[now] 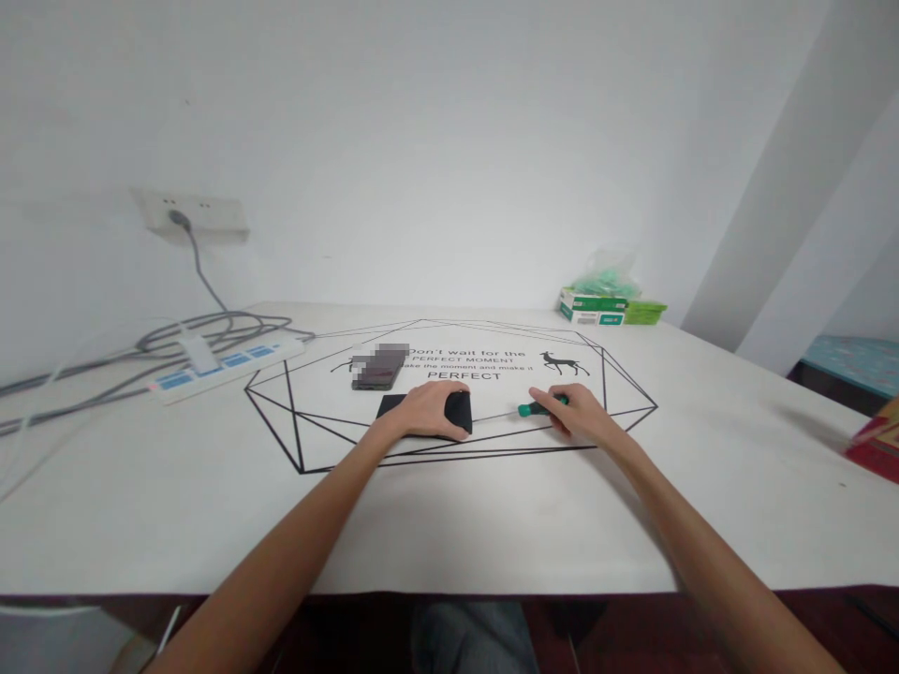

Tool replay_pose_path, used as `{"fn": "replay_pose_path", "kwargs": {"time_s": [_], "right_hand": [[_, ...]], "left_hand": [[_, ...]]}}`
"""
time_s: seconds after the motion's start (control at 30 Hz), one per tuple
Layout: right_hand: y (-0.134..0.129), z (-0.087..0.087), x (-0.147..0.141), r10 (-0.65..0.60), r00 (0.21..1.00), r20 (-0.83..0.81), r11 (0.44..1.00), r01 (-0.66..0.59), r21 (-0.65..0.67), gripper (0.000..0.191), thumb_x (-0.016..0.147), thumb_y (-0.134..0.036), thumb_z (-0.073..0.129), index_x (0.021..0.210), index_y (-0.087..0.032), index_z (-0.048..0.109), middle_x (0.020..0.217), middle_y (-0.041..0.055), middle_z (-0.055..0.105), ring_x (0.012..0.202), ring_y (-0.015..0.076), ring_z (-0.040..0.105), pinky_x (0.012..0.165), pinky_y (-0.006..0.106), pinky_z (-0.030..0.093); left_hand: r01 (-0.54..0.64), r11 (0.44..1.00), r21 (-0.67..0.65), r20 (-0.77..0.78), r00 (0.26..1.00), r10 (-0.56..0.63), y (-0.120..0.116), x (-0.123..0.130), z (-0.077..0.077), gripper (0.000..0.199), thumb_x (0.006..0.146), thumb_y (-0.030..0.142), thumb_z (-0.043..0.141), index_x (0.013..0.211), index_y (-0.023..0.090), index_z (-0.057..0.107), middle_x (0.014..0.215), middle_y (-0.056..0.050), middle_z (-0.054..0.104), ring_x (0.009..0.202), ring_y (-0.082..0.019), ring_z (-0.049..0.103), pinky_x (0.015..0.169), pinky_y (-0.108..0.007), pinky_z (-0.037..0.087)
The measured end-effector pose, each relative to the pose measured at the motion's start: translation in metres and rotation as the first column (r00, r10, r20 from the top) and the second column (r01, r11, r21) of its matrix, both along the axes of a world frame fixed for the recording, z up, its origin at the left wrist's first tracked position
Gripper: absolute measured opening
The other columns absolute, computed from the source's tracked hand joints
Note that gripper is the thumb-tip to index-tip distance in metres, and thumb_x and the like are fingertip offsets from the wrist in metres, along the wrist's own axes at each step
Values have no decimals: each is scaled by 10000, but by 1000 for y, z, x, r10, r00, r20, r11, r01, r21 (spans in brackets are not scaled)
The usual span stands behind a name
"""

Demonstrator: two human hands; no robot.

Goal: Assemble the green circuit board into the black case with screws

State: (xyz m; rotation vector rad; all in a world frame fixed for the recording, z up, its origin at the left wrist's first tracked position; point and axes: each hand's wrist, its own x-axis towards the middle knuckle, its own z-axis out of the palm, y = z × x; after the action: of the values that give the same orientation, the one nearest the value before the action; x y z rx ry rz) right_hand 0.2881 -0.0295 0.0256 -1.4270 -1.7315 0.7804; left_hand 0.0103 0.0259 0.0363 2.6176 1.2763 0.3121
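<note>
A flat black rectangular object [459, 410] lies on the white table, its exact kind unclear. My left hand [427, 410] grips it from above, thumb on the near edge and fingers over the far edge, covering its middle. In my right hand [572, 412] is a screwdriver with a green and black handle [535, 409]. Its thin metal shaft [495, 417] points left, the tip at or close to the right edge of the black object; whether it touches is too small to tell. Just behind my left hand lies a dark phone [383, 368], partly blurred out.
A white power strip [228, 368] with coiled grey cables [217, 332] lies at the left, one cable running to a wall socket [193, 213]. Green and white boxes [594, 306] with a plastic bag [608, 278] stand at the back right. Something red [875, 445] sits at the right edge.
</note>
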Motion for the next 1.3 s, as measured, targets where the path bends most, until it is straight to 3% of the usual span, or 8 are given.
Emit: {"fn": "replay_pose_path", "kwargs": {"time_s": [0.1, 0.17, 0.4, 0.6, 0.73, 0.87, 1.07, 1.3], "right_hand": [[-5, 6, 1, 105, 982, -156, 987, -122, -107, 391, 756, -559, 679, 856, -212, 528, 471, -67, 551, 381, 110, 501, 439, 249, 430], [-7, 8, 3, 168, 944, -284, 964, -218, -154, 476, 687, -496, 768, 969, -237, 486, 558, -70, 604, 424, 128, 552, 448, 255, 451], [0, -1, 4, 111, 985, -133, 991, -120, -64, 484, 817, -613, 578, 628, -182, 466, 462, -17, 541, 353, 88, 476, 385, 227, 358], [-3, 1, 5, 165, 955, -248, 971, -202, -130, 419, 724, -486, 745, 918, -223, 483, 462, -75, 560, 362, 108, 484, 405, 228, 370], [1, -2, 8, 139, 970, -200, 985, -157, -76, 414, 677, -517, 766, 738, -192, 518, 523, -17, 616, 362, 109, 509, 388, 233, 358], [2, -3, 6, 102, 993, -51, 995, -102, 2, 507, 797, -601, 607, 539, -180, 492, 397, -19, 511, 341, 82, 432, 408, 236, 349], [-5, 2, 3, 203, 961, -188, 975, -217, -52, 401, 686, -456, 779, 868, -217, 513, 467, -88, 535, 361, 85, 432, 399, 219, 323], [-1, -2, 5, 170, 964, -205, 982, -183, -50, 380, 722, -491, 744, 700, -180, 528, 491, -7, 611, 358, 108, 515, 393, 233, 379]], "left_hand": [[8, 1000, 6, -1, 1000, -8, 0, 0, 0, 792, 586, 536, 739, 1291, 234, 539, 1317, -88, 590, 1181, -334, 546, 983, -404, 425], [8, 1000, 10, -4, 1000, -8, 0, 0, 0, 791, 591, 536, 735, 1293, 228, 538, 1312, -95, 592, 1176, -334, 549, 979, -406, 427], [15, 1000, 12, 1, 1000, -15, 1, -1, -1, 796, 590, 541, 732, 1295, 229, 533, 1313, -87, 590, 1177, -330, 547, 977, -415, 429], [16, 1000, 19, 0, 1000, -16, 2, -1, -2, 802, 594, 544, 730, 1298, 217, 530, 1315, -94, 589, 1174, -328, 549, 983, -418, 428], [14, 1000, 17, -16, 1000, -14, 3, -1, -3, 801, 598, 551, 721, 1304, 230, 521, 1327, -88, 581, 1186, -330, 542, 982, -413, 430], [14, 1000, 15, -17, 1000, -13, 2, 0, -2, 804, 601, 544, 721, 1309, 221, 520, 1335, -91, 575, 1194, -332, 536, 985, -420, 428], [11, 1000, 19, 0, 1000, -11, 2, -1, -3, 782, 598, 518, 734, 1296, 233, 529, 1318, -83, 589, 1175, -317, 550, 986, -404, 428], [5, 1000, 8, -14, 1000, -5, 0, 1, -1, 811, 598, 518, 739, 1314, 208, 519, 1341, -94, 572, 1203, -328, 532, 1000, -420, 421]]}}
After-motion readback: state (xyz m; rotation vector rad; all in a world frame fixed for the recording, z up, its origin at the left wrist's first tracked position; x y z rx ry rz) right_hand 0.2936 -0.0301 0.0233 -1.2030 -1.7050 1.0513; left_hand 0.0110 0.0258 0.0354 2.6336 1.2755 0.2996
